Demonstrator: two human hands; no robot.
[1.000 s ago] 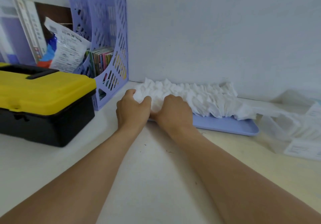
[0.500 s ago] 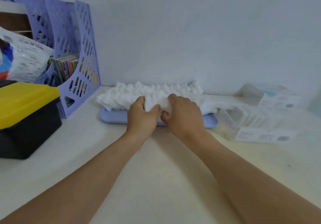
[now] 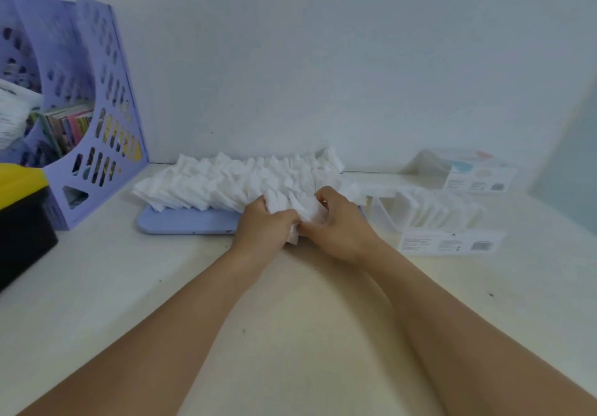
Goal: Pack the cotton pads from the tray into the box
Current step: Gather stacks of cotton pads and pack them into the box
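A long heap of white square cotton pads [image 3: 226, 180] lies across a lilac tray [image 3: 181, 225] by the wall. My left hand [image 3: 263, 226] and my right hand [image 3: 339, 223] press together at the tray's right end, pinching a bunch of pads [image 3: 295, 210] between them. To the right stands a clear plastic box [image 3: 426, 212], open, with a row of pads upright inside it. Its clear lid [image 3: 465, 170] lies behind it.
A lilac perforated file holder [image 3: 97, 109] with booklets stands at the left by the wall. A yellow-lidded black toolbox [image 3: 22, 215] sits at the left edge. A printed label card [image 3: 449, 242] lies in front of the box. Pale tabletop [image 3: 290, 318] spreads toward me.
Both hands have slid along the tray from its left end to its right end, gathering pads. The view has swung right, so the toolbox is mostly out of frame and the box shows fully.
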